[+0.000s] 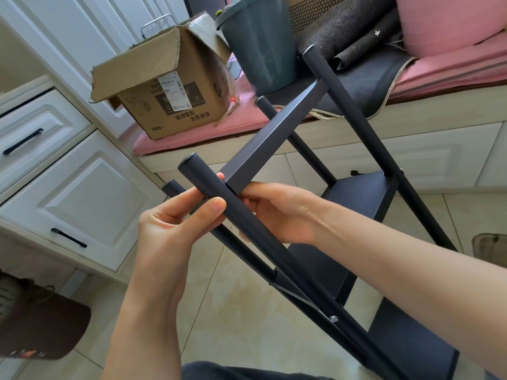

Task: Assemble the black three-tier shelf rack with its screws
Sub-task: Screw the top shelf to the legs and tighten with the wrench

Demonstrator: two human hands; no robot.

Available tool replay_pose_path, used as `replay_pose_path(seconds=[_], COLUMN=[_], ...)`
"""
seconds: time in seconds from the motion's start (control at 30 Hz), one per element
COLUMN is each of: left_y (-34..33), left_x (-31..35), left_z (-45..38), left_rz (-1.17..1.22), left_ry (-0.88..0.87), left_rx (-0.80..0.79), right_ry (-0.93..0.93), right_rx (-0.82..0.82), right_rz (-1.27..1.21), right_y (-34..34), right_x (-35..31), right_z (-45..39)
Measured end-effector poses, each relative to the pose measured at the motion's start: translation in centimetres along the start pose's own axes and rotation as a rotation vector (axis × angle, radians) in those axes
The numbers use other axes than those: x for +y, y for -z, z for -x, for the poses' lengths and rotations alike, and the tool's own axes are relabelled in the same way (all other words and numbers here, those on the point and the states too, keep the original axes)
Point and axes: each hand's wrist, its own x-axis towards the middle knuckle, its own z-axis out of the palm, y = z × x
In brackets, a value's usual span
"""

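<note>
Both hands meet at the rack's near corner, left hand (175, 220) gripping the post (233, 212) that runs away up-left, right hand (277, 212) holding the shelf (274, 135) end butted against it just beyond the fingers.

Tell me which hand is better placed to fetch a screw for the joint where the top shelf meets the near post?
Probably the left hand: it only pinches the near post with thumb and fingers. The right hand grips at the joint under the top shelf, steadying it. No loose screw is in view.
</note>
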Motion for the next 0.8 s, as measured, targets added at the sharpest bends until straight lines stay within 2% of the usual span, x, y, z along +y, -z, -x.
replay_pose_path(seconds=[0.23, 0.43, 0.53, 0.8], left_y=[0.07, -0.01, 0.01, -0.1], left_x=[-0.07, 0.03, 0.06, 0.17], left_z=[-0.01, 0.02, 0.07, 0.15], left_rz=[-0.022, -0.002, -0.009, -0.021], left_ry=[-0.003, 0.003, 0.002, 0.005], left_rx=[0.001, 0.004, -0.003, 0.006], right_ry=[0.003, 0.019, 0.009, 0.011], right_rx=[0.01, -0.005, -0.044, -0.015], right_rz=[0.047, -0.039, -0.028, -0.021], right_y=[-0.11, 0.53, 0.36, 0.18], right_x=[-0.01, 0.07, 0.09, 0.12], right_z=[0.05, -0.07, -0.01, 0.0])
